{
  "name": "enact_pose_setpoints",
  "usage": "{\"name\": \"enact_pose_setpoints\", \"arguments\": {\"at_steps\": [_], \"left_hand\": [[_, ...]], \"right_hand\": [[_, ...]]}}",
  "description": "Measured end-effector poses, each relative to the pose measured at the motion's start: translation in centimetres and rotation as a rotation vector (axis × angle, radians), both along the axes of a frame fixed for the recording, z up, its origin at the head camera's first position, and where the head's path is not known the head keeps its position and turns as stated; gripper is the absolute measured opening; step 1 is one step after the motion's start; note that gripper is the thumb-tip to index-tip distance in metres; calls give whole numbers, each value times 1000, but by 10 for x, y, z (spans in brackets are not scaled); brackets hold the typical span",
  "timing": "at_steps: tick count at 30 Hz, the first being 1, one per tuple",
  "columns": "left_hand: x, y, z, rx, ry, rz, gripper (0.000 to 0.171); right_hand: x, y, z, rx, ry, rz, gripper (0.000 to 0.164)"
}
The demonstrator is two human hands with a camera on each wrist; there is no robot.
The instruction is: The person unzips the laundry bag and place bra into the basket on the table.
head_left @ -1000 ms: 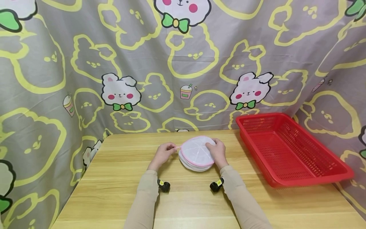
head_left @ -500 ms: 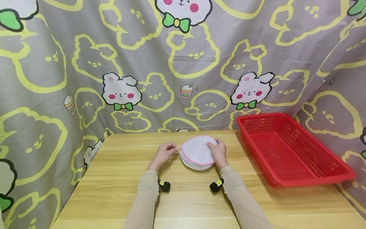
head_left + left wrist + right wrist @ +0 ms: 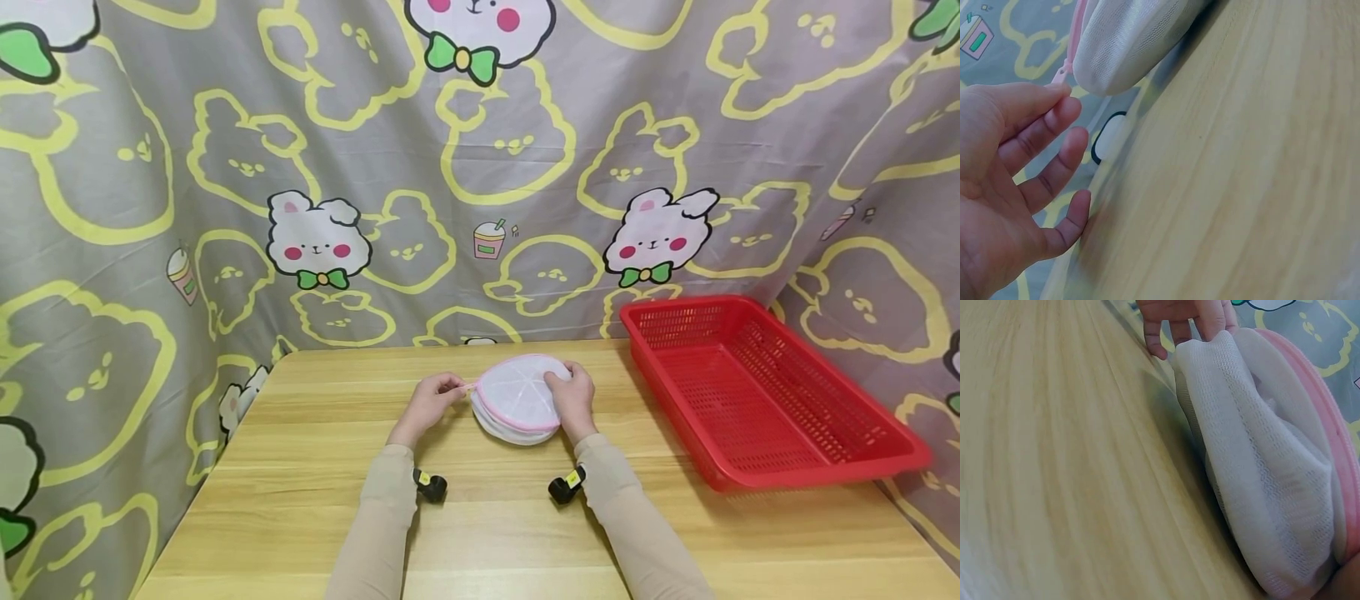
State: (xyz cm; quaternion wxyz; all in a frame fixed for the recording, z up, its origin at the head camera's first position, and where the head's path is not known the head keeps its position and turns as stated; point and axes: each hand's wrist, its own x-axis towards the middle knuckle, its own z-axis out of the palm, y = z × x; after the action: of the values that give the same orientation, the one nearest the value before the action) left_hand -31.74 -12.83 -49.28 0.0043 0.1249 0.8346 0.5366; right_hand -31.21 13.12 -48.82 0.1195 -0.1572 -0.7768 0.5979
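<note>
A round white mesh laundry bag (image 3: pixel 517 398) with a pink zipper around its top edge is held over the middle of the table, its top tilted. My left hand (image 3: pixel 432 407) is at the bag's left side. In the left wrist view, its thumb and index finger pinch the small pink zipper pull (image 3: pixel 1060 76), while the other fingers are loosely bent. My right hand (image 3: pixel 573 402) grips the bag's right edge, thumb on top and its other fingers hidden under it. The right wrist view shows the sagging mesh side (image 3: pixel 1254 469) below the pink zipper (image 3: pixel 1325 409).
A large red plastic basket (image 3: pixel 750 482) with perforated walls stands to the right on the wooden table (image 3: pixel 300 500). A grey curtain (image 3: pixel 420 167) with cartoon bears hangs behind and along both sides.
The bag has lifted very slightly at its near side and shifted a touch away from the body. Both hands keep their holds, nearly still.
</note>
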Motion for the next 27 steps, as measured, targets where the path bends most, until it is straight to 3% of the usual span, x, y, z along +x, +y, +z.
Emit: {"name": "enact_pose_setpoints", "arguments": {"at_steps": [12, 27], "left_hand": [[1, 0, 2, 9, -16, 4, 6], [0, -2, 0, 19, -3, 20, 7]], "right_hand": [[0, -1, 0, -19, 9, -14, 49], [-2, 7, 4, -50, -72, 92, 51]]}}
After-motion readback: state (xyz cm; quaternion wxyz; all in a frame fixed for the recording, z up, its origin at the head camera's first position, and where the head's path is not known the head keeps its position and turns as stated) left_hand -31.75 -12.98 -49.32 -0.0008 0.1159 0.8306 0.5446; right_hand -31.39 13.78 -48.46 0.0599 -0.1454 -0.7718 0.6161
